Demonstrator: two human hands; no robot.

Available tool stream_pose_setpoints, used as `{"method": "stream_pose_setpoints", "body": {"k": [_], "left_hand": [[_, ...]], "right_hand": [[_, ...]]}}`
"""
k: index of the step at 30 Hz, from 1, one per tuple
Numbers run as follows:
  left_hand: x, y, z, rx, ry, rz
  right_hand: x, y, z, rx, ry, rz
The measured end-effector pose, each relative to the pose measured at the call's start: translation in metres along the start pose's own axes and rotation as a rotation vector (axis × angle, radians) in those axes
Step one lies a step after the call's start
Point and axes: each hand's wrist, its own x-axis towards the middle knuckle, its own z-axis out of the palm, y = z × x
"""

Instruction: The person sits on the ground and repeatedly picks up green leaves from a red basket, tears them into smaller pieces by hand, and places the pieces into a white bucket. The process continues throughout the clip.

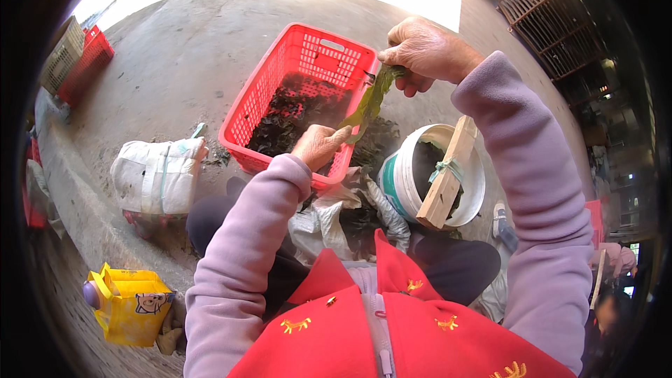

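A long green-brown strip of seaweed (373, 102) is stretched between my two hands over the right side of a red plastic basket (236, 120). My right hand (428, 52) pinches its upper end, raised beyond the basket's far right corner. Lower down, my left hand (320, 145) grips the other end with thumb and fingers, above the basket's near part. Dark, wet-looking seaweed (276, 126) lies in a loose heap on the basket's floor. More dark fronds (381, 138) show between the basket and the bucket, partly hidden.
At right stands a white bucket (396, 185) with a wooden board (448, 175) tied across it. A white sack (315, 227) lies between my legs. Left are a white bundle (159, 176), a yellow bag (136, 308) and stacked crates (85, 66). Another person (614, 259) is at the right edge.
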Motion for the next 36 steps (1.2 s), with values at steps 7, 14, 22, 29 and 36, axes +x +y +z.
{"method": "stream_pose_setpoints", "body": {"k": [7,14,22,29,36], "left_hand": [[-0.035,0.053,0.056,-1.259,-0.566,0.063],[-0.02,0.05,0.063,-1.665,-0.32,0.15],[-0.009,0.025,0.083,-1.598,-0.077,-0.029],[-0.019,0.014,0.088,-1.082,-0.134,-0.145],[-0.043,0.065,0.113,-0.211,-0.479,-0.048]], "right_hand": [[-0.001,0.001,0.017,0.228,0.166,-0.083],[-0.032,0.03,0.038,0.42,0.153,-0.124],[-0.084,0.101,0.096,0.776,0.159,0.076],[-0.121,0.171,0.152,1.25,0.317,0.204],[-0.126,0.205,0.168,1.127,0.472,-0.544]]}}
